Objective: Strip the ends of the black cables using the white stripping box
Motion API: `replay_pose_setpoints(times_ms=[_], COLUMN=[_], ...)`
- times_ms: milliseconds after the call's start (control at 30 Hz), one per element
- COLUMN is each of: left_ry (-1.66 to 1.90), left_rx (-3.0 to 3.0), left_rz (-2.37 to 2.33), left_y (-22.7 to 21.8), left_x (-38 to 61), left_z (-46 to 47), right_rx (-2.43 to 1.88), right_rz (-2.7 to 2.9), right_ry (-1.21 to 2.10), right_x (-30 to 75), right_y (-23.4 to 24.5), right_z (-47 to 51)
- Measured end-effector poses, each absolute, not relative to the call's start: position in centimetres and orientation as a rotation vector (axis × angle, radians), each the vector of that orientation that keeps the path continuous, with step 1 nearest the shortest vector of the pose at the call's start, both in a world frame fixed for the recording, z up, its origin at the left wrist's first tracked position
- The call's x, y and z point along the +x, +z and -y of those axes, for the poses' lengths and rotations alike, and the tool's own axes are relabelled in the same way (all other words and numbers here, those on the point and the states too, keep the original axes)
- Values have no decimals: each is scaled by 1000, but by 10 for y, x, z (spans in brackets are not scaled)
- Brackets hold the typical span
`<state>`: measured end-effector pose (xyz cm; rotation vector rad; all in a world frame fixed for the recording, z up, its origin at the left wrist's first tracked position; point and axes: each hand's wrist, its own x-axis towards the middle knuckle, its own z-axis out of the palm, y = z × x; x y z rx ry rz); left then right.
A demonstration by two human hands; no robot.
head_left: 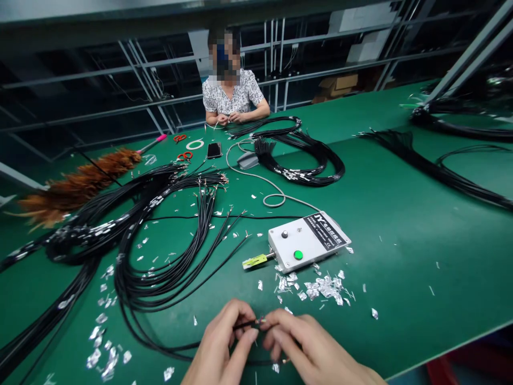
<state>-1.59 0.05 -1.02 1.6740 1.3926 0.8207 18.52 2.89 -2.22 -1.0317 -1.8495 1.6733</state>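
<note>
My left hand (230, 339), low in the middle of the view, is closed on a black cable (243, 325) near its stripped end. Just right of it, the fingertips of my right hand (294, 337) pinch the small coloured wires (261, 320) that come out of that end. The cable runs back left to a loose bundle of black cables (160, 291) with bared tips. Beyond my hands lies a white box-shaped machine (290, 238) with a green button (298, 255), a black knob (284, 234) and a yellow-green clip (255, 261) on its shaft.
Foil scraps (326, 287) litter the green table (401, 240). More coiled cables (308, 160) lie farther back and at the right. A brown feather duster (88, 179), red-handled scissors (185, 156), tape (195, 144) and a phone (214, 151) lie left. Opposite sits a person (236, 99), hands together.
</note>
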Motion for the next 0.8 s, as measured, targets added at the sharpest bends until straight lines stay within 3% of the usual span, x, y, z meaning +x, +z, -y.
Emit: replay_pose_setpoints(times_ms=[67, 267, 800], left_ry=[891, 1045, 1162], left_rx=[1542, 1013, 919], left_rz=[-1412, -1454, -1443], left_y=[-5, 4, 2], left_x=[-15, 2, 11], left_z=[-3, -3, -1], right_rx=[-1005, -1113, -1033], right_rz=[1737, 1443, 1080], right_ry=[1783, 1619, 1825], right_x=[182, 165, 142], right_y=[-19, -6, -7], right_z=[-32, -52, -55])
